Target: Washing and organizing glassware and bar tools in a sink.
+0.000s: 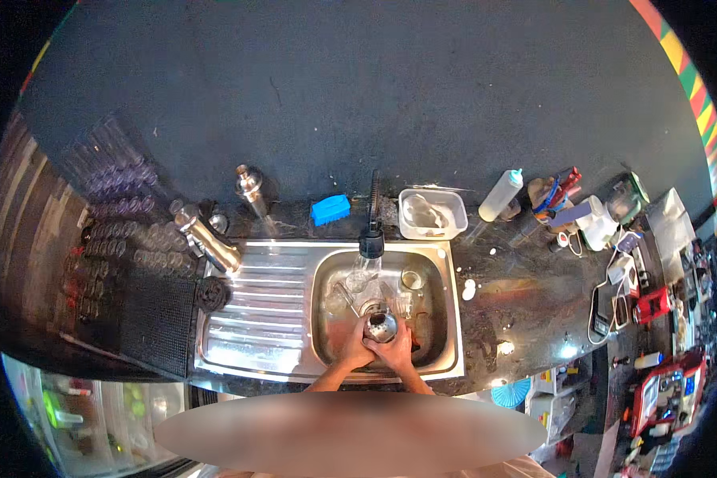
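My left hand (356,346) and my right hand (398,348) come together low over a stainless steel sink basin (440,299). Between them they grip a rounded, shiny metal piece (382,327), which looks like the top of a cocktail shaker and has drops on its surface. Water streams from the black faucet head (371,245) just beyond it. In the basin, past my fingers, lie a clear glass (411,279) and other glassware, partly blurred by the water. A thin metal utensil (346,299) leans beside the stream.
Left of the basin is a ribbed drainboard (257,299) with a metal shaker (209,242) at its edge. A blue scrub brush (330,210), a plastic tub (433,214) and a squeeze bottle (501,196) line the wall. Many glasses (161,254) stand left; a phone (601,313) lies right.
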The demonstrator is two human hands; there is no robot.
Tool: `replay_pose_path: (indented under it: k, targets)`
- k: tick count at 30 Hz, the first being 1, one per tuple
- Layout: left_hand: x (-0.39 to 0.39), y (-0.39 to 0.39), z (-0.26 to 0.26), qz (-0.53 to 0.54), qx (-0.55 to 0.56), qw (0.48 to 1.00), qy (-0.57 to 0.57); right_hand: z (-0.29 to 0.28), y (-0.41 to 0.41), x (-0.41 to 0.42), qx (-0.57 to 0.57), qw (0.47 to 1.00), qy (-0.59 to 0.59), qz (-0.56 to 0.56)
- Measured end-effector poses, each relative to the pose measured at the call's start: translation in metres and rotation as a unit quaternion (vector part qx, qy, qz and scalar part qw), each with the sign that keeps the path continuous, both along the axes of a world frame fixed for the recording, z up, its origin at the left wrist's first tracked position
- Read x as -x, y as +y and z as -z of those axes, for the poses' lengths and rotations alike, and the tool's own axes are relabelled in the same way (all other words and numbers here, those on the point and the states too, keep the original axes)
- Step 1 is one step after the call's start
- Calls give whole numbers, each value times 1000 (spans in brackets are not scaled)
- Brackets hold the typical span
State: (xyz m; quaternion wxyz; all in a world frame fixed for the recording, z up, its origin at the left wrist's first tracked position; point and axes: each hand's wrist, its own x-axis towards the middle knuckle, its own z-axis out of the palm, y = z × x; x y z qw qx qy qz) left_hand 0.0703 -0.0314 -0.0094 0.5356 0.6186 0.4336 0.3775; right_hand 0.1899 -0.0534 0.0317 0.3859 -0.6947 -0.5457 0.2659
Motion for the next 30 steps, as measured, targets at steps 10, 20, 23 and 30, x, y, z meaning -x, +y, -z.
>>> replay_pose_path:
  k: [10, 20, 23, 30]
  targets:
    - [22, 14, -40, -74, -26, 997, 10, 26, 61, -45, 81, 933, 348, -47]
    - [24, 14, -30, -158, 3, 987, 8, -25, 198, -30, -135, 967, 215, 28]
    - [18, 17, -44, -185, -29, 982, -1, -2, 231, -37, -112, 992, -14, 49]
    - [15, 15, -75, -239, -42, 968, 70, 29, 246, -8, -234, 930, 240, 148]
